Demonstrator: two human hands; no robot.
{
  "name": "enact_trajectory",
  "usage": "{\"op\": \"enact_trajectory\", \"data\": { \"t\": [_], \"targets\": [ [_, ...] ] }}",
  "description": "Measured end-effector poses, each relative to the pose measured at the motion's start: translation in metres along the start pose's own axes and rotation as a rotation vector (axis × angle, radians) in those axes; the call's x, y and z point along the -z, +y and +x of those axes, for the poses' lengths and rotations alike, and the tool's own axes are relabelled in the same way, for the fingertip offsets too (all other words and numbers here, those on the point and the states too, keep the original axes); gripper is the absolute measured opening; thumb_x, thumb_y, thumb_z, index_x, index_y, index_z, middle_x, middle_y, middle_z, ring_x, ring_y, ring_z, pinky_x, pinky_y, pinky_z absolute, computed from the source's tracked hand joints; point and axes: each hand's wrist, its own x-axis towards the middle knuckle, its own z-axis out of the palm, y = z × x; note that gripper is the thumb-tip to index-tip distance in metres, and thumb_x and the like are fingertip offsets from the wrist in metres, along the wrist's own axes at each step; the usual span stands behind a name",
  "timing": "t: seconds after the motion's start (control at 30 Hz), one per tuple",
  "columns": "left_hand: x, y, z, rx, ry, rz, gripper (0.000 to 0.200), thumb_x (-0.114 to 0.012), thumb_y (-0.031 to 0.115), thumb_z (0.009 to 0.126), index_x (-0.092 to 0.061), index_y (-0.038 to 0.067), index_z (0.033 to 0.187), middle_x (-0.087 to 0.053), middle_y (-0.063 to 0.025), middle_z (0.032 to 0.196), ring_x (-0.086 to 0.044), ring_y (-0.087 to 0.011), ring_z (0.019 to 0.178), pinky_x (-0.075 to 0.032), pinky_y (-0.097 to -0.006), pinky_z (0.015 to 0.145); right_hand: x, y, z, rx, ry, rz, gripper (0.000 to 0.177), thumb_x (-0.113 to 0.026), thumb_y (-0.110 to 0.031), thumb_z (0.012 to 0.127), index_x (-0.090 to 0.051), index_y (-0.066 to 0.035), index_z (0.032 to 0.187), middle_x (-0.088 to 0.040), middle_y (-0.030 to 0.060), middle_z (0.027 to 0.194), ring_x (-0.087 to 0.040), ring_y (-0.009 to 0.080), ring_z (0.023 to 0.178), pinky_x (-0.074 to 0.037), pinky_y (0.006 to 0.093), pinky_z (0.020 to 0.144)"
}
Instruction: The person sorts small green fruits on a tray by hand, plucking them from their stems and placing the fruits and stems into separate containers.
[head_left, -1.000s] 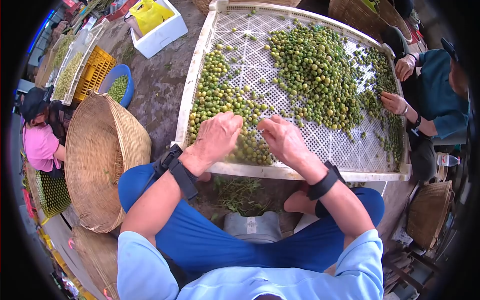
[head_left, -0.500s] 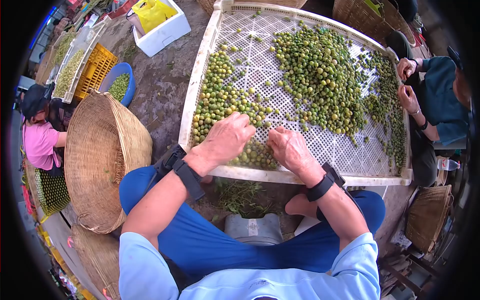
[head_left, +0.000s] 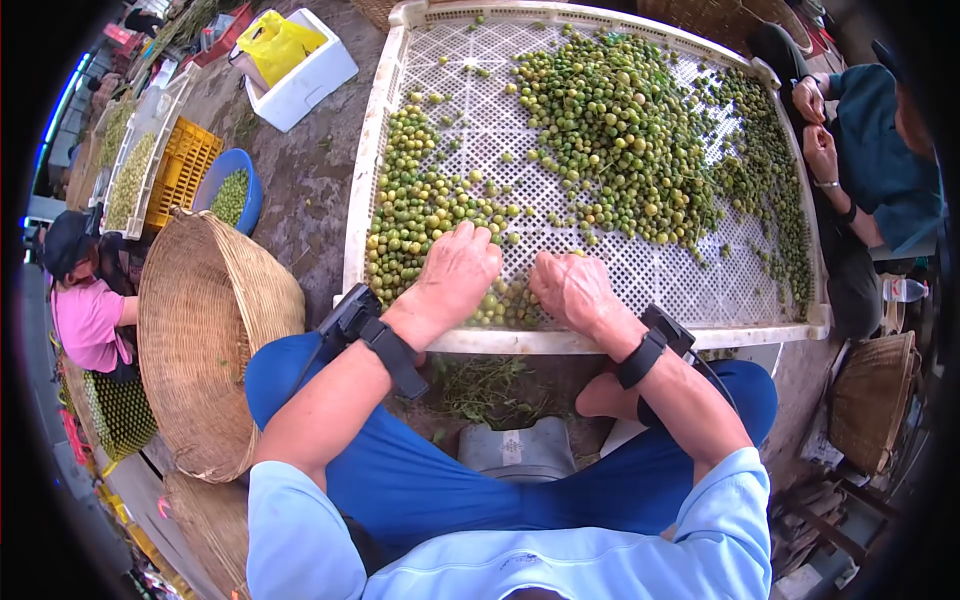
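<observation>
A white mesh tray (head_left: 585, 342) holds many small round green and yellowish fruits (head_left: 615, 130). Near its front edge, my left hand (head_left: 458, 272) is closed with its fingers curled down at the left-hand cluster of fruits (head_left: 410, 205). My right hand (head_left: 578, 290) sits a little to the right, thumb and fingers pinched together over the mesh. Between the two hands lie some paler fruits (head_left: 505, 305). Whatever is inside either set of fingers is hidden behind the knuckles.
At the left stands a large wicker basket (head_left: 195, 350); behind it are a blue basin (head_left: 250, 200) of fruits and a yellow crate (head_left: 187, 165). A foam box (head_left: 310, 85) is beyond the tray. Co-workers sit at the right (head_left: 885, 170) and left (head_left: 85, 310).
My view has shifted slightly, so the tray appears higher and to the left. Both my hands stay closed near the front edge. The right co-worker's hands have drawn back from the tray.
</observation>
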Motion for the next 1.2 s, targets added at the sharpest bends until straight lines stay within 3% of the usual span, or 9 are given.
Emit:
{"op": "enact_trajectory", "data": {
  "t": [0.27,0.53,0.6,0.67,0.77,0.83,0.93,1.0,1.2],
  "targets": [
    [0.003,-0.006,-0.001,0.052,0.042,0.055,0.023,-0.055,-0.004,0.064,-0.047,0.001,0.085,-0.047,-0.0128,0.079,-0.052,-0.0287,0.08,-0.046,-0.0373,0.066,0.043,-0.024,-0.038,0.108,-0.136,0.491,0.007,-0.052,-0.009,0.079,-0.047,-0.005,0.077,-0.053,0.0125,0.069,-0.057,0.0332,0.065,-0.044,0.0422,0.056],
    [0.041,-0.001,-0.006,0.257,0.174,-0.557,0.01,-0.05,-0.005,0.077,-0.046,0.001,0.083,-0.048,-0.0123,0.07,-0.05,-0.0298,0.062,-0.041,-0.0389,0.057,0.027,-0.045,-0.072,0.14,-0.196,0.451,0.01,-0.055,-0.007,0.074,-0.049,-0.007,0.082,-0.055,0.0118,0.072,-0.059,0.0325,0.067,-0.046,0.0424,0.054],
    [0.057,0.015,-0.012,0.088,0.063,-0.766,0.009,-0.052,-0.003,0.076,-0.05,0.001,0.084,-0.047,-0.0118,0.068,-0.052,-0.0289,0.062,-0.043,-0.0367,0.059,0.021,-0.048,-0.085,0.245,-0.38,0.539,0.024,-0.054,-0.007,0.074,-0.053,-0.008,0.098,-0.056,0.0118,0.081,-0.059,0.0321,0.072,-0.049,0.0412,0.057],
    [0.068,0.032,-0.025,0.021,-0.299,-0.874,0.014,-0.057,0.002,0.076,-0.056,0.001,0.09,-0.055,-0.0144,0.074,-0.057,-0.0298,0.069,-0.046,-0.0361,0.062,-0.008,-0.05,-0.118,0.422,-0.243,-0.058,0.05,-0.053,-0.011,0.077,-0.043,-0.009,0.126,-0.054,0.0125,0.099,-0.059,0.0271,0.086,-0.052,0.0359,0.062],
    [0.063,0.032,-0.042,-0.175,-0.923,-0.8,0.028,-0.063,0.013,0.075,-0.06,0.004,0.102,-0.063,-0.019,0.084,-0.061,-0.0334,0.081,-0.048,-0.0398,0.067,0.008,-0.05,-0.118,0.363,-0.297,-0.159,0.043,-0.054,-0.011,0.076,-0.047,-0.004,0.118,-0.053,0.0125,0.098,-0.059,0.025,0.084,-0.051,0.0351,0.059],
    [0.062,0.034,-0.04,-0.07,-0.815,-0.81,0.027,-0.063,0.014,0.075,-0.061,0.005,0.101,-0.062,-0.019,0.082,-0.06,-0.0338,0.081,-0.048,-0.0402,0.068,0.043,-0.053,-0.094,0.174,-0.487,0.04,0.029,-0.054,-0.009,0.077,-0.05,-0.002,0.104,-0.053,0.0119,0.092,-0.059,0.0252,0.077,-0.048,0.0361,0.054],
    [0.061,0.033,-0.032,0.017,-0.804,-0.692,0.022,-0.062,0.016,0.075,-0.062,0.004,0.094,-0.061,-0.0193,0.075,-0.061,-0.0338,0.079,-0.047,-0.0417,0.069,0.052,-0.052,-0.059,0.111,-0.005,0.175,0.013,-0.056,-0.009,0.079,-0.049,-0.006,0.089,-0.051,0.011,0.075,-0.056,0.0311,0.062,-0.045,0.0408,0.052],
    [0.043,0.035,-0.046,-0.303,-0.6,-0.832,0.017,-0.062,0.015,0.075,-0.062,0.003,0.087,-0.059,-0.0185,0.068,-0.061,-0.033,0.075,-0.047,-0.0418,0.067,0.034,-0.036,-0.031,0.046,0.048,0.171,0.018,-0.06,-0.01,0.077,-0.048,-0.006,0.09,-0.049,0.0131,0.08,-0.056,0.0326,0.063,-0.044,0.0434,0.053],
    [0.062,0.034,-0.043,-0.099,-0.92,-0.897,0.021,-0.065,0.015,0.073,-0.06,0.001,0.087,-0.06,-0.0162,0.086,-0.059,-0.0342,0.082,-0.046,-0.0407,0.068,0.004,-0.035,0.036,0.004,0.092,-0.045,0.025,-0.065,-0.014,0.074,-0.049,-0.005,0.091,-0.051,0.0151,0.086,-0.059,0.0331,0.069,-0.047,0.043,0.057]
  ]
}}
